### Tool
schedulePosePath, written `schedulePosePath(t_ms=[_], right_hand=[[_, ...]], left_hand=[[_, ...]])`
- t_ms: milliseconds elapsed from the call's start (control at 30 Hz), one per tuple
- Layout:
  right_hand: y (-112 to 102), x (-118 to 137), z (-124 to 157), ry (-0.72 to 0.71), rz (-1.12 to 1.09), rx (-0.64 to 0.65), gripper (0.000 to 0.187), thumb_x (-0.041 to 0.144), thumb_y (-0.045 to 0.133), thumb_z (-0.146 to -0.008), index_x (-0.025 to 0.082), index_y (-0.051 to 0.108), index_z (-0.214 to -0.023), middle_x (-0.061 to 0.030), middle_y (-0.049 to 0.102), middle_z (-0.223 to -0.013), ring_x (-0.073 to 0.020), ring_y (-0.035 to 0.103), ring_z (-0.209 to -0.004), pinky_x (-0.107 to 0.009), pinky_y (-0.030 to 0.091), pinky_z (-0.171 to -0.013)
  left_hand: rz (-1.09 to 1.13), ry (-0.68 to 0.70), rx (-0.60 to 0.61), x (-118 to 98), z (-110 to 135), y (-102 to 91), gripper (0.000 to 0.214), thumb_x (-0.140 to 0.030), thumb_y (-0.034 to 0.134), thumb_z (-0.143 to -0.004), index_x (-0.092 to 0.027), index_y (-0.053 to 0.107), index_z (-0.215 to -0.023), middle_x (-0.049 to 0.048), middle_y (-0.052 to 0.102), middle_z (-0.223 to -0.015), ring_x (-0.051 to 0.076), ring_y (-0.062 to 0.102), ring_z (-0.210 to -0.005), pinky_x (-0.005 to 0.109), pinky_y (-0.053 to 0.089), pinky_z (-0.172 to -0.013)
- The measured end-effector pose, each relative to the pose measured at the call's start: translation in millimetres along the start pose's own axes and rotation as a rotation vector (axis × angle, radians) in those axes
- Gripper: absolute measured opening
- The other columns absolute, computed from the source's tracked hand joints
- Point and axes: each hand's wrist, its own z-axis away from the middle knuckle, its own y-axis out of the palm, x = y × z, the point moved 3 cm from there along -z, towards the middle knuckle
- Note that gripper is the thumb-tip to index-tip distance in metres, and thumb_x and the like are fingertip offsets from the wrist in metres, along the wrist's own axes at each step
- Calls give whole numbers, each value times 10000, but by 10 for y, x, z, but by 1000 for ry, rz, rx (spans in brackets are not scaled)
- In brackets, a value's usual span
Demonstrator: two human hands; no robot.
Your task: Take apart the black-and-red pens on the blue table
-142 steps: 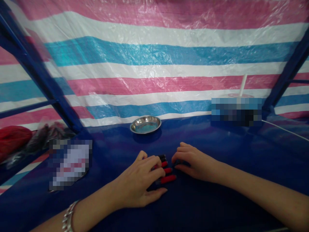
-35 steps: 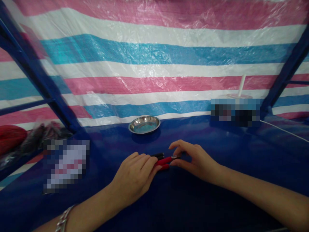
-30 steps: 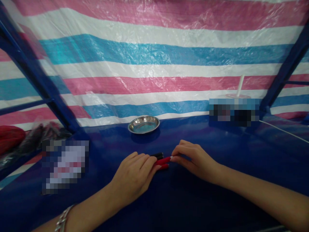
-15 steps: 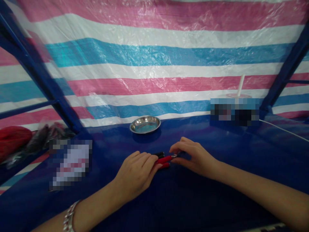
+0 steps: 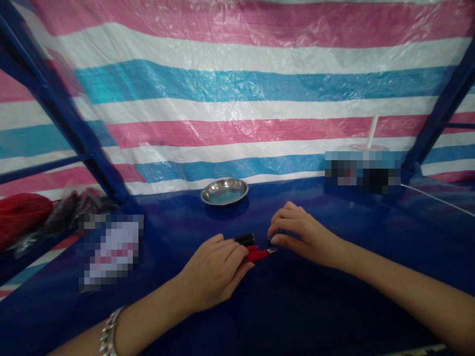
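Observation:
On the dark blue table my left hand [image 5: 217, 269] lies curled over a small bundle of red and black pens. A red pen [image 5: 259, 255] with a bare metal tip sticks out from under its fingers, and black pens [image 5: 245, 239] show just behind it. My right hand [image 5: 300, 235] hovers just right of the pen tip, fingers bent and pinched on something small and dark that I cannot make out. The two hands are a short gap apart.
A shallow steel dish [image 5: 224, 191] sits at the back centre of the blue table [image 5: 282, 306]. A blurred packet [image 5: 110, 249] lies at left, and a blurred box with a white straw [image 5: 363, 170] at back right. A striped tarp [image 5: 237, 99] walls the booth; blue frame posts [image 5: 63, 109] flank it.
My right hand has drawn away from the red pen's tip, a little up and right. The pen's metal tip now shows bare. My left hand has stayed over the bundle.

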Motion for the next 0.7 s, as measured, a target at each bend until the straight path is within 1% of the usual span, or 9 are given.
schedulePosePath(t_ms=[67,133,233,333,500,600,700], right_hand=[[0,-47,4,40,50,-21,205,349,450,-819,208,594,-855,-41,544,-866,-165,416,-835,-318,315,-723],[34,-91,8,58,86,-25,187,343,486,-798,217,596,-882,-50,527,-907,-179,407,-865,-325,320,-728],[116,-145,8,67,111,12,178,327,530,-768,243,596,-911,-55,507,-950,-195,401,-887,-345,325,-736],[177,-182,2,79,120,41,160,306,540,-762,256,606,-899,-57,499,-959,-203,399,-894,-363,326,-740],[217,-189,-6,84,91,53,119,280,538,-768,238,625,-837,-54,507,-922,-189,405,-878,-348,332,-733],[234,-175,-6,80,86,52,123,307,548,-760,243,625,-831,-51,501,-925,-191,400,-887,-350,329,-739],[246,-158,-6,64,83,46,137,328,544,-761,245,622,-836,-51,496,-935,-192,395,-893,-351,326,-744]], left_hand=[[22,17,36,-10,-1,-1,191,-232,366,-850,-142,509,-762,25,568,-680,151,502,-599,293,352,-565],[39,26,73,-11,-2,-2,189,-237,374,-844,-148,514,-753,24,564,-675,145,495,-598,290,343,-572],[68,26,126,2,-4,2,181,-238,393,-832,-154,521,-736,25,554,-672,136,487,-602,281,326,-568],[107,-2,155,25,-8,5,163,-234,412,-817,-158,529,-731,24,547,-688,140,486,-636,293,319,-598],[158,-76,160,68,-15,17,187,-266,402,-828,-158,532,-750,22,535,-698,138,465,-627,293,305,-599],[151,-142,142,110,-14,38,201,-245,362,-852,-158,520,-766,20,534,-711,140,470,-628,296,300,-599],[170,-178,138,146,-7,58,165,-228,373,-846,-166,503,-765,5,528,-705,142,482,-642,293,304,-608]])
